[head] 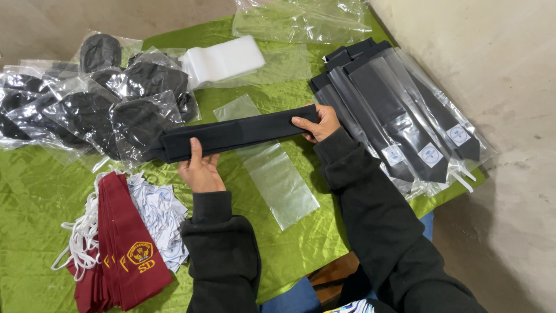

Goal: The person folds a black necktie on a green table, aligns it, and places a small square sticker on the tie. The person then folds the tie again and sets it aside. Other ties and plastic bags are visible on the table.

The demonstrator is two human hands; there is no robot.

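A long black necktie point(237, 134) is held flat above the middle of the bench point(35, 191), which is covered in shiny green cloth; its long axis runs from roughly 8 o'clock to 2 o'clock, the pointed wide end being turned toward 8 o'clock. The left hand point(200, 170) is closed on the tie's lower edge near that pointed end, thumb laid over the cloth; the right hand point(319, 123) is clamped on the narrower end at 2 o'clock, fingers curled over the top edge. Beneath the tie an empty clear plastic sleeve point(272, 168) is spread, its length running toward 5 o'clock. At 3 o'clock, black ties sealed in clear sleeves point(399, 116) are fanned out, points toward 5 o'clock. At 10 o'clock, clear bags point(98, 113) hold dark items, possibly caps; a white folded stack point(223, 59) lies at 12 o'clock; maroon ties point(124, 243) with white elastic are piled at 7 o'clock.
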